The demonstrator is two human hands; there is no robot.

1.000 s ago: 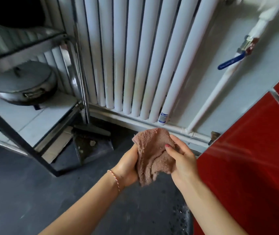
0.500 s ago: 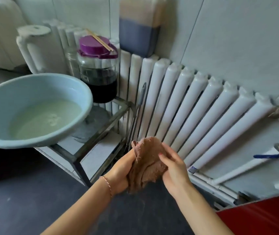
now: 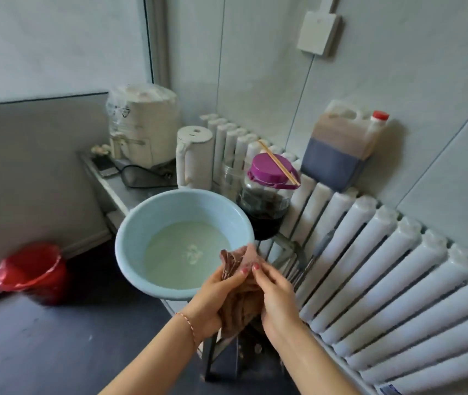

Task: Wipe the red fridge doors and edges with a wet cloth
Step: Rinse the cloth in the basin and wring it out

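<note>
1. Along the right side of the frame, a white radiator (image 3: 383,269) is running diagonally from upper centre to the lower right corner, with a brown-filled jug (image 3: 341,146) sitting on its top.
2. Left of centre, a pale blue basin (image 3: 130,238) is holding cloudy water on a metal rack (image 3: 286,249); a purple-lidded jar (image 3: 269,195) is standing just behind it, at its upper right.
3. At the lower left of the frame, a red bin (image 3: 33,272) is standing on the dark floor.
4. Below centre, the left hand (image 3: 215,295) and the right hand (image 3: 275,297) are closing around a brown cloth (image 3: 238,306) from either side, palms facing, thumbs meeting at its top.
5. The cloth is hanging bunched with its long axis roughly vertical, its upper end overlapping the basin's lower right rim.
6. The basin is lying up and to the left of the grip, so the left hand is nearer to it; dipping the cloth looks like the likely step.
7. The red fridge is not showing anywhere in the frame.
</note>
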